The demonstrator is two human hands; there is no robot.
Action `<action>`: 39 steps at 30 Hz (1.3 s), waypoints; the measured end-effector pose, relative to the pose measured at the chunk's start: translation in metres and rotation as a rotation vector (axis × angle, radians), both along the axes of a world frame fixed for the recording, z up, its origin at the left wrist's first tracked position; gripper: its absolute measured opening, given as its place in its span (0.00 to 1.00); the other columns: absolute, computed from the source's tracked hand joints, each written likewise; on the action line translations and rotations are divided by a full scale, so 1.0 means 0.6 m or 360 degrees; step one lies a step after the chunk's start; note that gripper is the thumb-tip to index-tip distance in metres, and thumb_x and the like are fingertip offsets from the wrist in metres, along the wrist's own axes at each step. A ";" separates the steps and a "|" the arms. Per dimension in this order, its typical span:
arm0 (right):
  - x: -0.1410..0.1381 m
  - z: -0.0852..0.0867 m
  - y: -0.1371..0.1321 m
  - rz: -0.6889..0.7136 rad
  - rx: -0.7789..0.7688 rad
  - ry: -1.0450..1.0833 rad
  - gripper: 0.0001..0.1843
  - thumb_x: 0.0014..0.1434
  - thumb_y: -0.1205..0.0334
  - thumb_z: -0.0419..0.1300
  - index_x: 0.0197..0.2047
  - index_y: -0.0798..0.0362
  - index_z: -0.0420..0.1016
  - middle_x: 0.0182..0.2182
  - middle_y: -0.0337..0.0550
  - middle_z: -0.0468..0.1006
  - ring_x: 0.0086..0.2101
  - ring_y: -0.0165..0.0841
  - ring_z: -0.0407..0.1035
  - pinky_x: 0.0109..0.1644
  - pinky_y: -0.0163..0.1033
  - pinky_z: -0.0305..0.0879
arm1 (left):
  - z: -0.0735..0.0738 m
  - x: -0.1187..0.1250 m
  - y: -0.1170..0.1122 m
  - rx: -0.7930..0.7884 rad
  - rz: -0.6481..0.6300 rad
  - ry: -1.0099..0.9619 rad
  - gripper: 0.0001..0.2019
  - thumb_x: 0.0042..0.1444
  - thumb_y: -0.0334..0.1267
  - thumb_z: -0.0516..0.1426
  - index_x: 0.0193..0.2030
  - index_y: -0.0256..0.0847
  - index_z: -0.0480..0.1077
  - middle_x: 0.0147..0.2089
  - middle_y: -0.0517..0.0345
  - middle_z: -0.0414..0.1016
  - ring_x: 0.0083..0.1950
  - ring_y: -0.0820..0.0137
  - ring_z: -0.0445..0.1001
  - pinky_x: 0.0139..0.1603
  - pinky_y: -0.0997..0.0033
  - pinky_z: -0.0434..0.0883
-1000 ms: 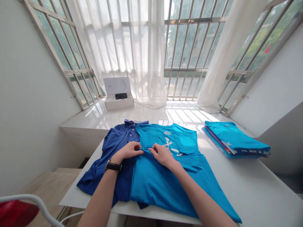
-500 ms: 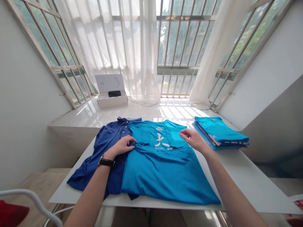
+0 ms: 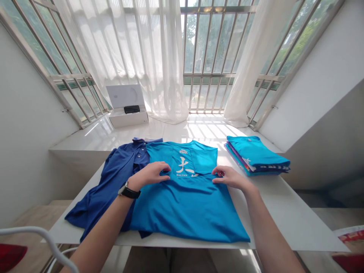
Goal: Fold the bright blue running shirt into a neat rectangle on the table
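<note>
A turquoise T-shirt with white characters and the word DALIAN lies flat on the white table, with a horizontal fold across its chest. My left hand, with a black watch on its wrist, grips the left part of that fold. My right hand pinches the fold's right end with its fingertips. Partly under the T-shirt's left side lies a navy polo shirt, its collar and buttons showing.
A stack of folded shirts lies on the table to the right. Behind the table, a white box holding a black object stands on a glossy white ledge before curtained, barred windows. A white chair frame curves at lower left.
My right hand has come down from the T-shirt's upper right to the fold's right end. My left hand stays near the fold. The whole scene has shifted slightly left in view.
</note>
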State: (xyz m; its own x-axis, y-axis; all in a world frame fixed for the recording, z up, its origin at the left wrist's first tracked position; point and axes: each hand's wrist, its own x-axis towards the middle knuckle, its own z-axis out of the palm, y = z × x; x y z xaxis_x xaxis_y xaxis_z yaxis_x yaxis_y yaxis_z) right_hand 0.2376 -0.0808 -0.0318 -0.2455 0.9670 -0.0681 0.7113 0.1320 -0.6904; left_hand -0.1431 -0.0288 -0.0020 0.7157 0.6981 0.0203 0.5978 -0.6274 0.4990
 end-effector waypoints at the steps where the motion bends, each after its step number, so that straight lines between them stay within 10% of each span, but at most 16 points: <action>1: 0.001 0.000 -0.001 0.0005 -0.0018 -0.0003 0.17 0.48 0.48 0.68 0.38 0.51 0.80 0.31 0.39 0.75 0.33 0.36 0.70 0.37 0.37 0.64 | -0.007 0.003 0.002 0.0003 -0.0008 0.0022 0.14 0.58 0.45 0.61 0.48 0.43 0.76 0.47 0.52 0.76 0.47 0.60 0.74 0.47 0.68 0.68; 9: 0.001 0.012 -0.010 0.0002 -0.0096 -0.0050 0.14 0.48 0.52 0.66 0.36 0.50 0.76 0.25 0.33 0.68 0.28 0.32 0.64 0.31 0.35 0.58 | -0.069 -0.005 0.019 -0.0032 0.0046 -0.0045 0.18 0.55 0.41 0.64 0.53 0.47 0.74 0.54 0.53 0.70 0.46 0.63 0.73 0.46 0.68 0.69; 19: -0.003 0.032 -0.018 0.0017 -0.0201 -0.0014 0.12 0.49 0.53 0.64 0.29 0.52 0.72 0.24 0.35 0.66 0.28 0.31 0.60 0.30 0.35 0.54 | -0.043 0.018 -0.003 0.0131 -0.0037 -0.0030 0.05 0.58 0.30 0.58 0.38 0.42 0.75 0.50 0.53 0.74 0.49 0.62 0.72 0.54 0.64 0.65; 27: -0.001 0.032 -0.020 0.0069 -0.0407 -0.0102 0.17 0.47 0.53 0.67 0.39 0.53 0.80 0.25 0.36 0.67 0.27 0.31 0.60 0.29 0.35 0.53 | -0.020 0.032 -0.017 0.0260 -0.0061 0.0151 0.13 0.59 0.25 0.57 0.47 0.43 0.72 0.50 0.55 0.76 0.50 0.63 0.72 0.52 0.64 0.65; 39: 0.006 0.031 -0.027 0.0216 -0.0392 0.0032 0.08 0.42 0.66 0.55 0.27 0.54 0.75 0.20 0.32 0.56 0.25 0.27 0.49 0.26 0.35 0.44 | 0.010 0.247 -0.004 0.0364 -0.0417 0.0345 0.12 0.65 0.31 0.51 0.52 0.40 0.72 0.48 0.48 0.77 0.45 0.61 0.76 0.39 0.69 0.68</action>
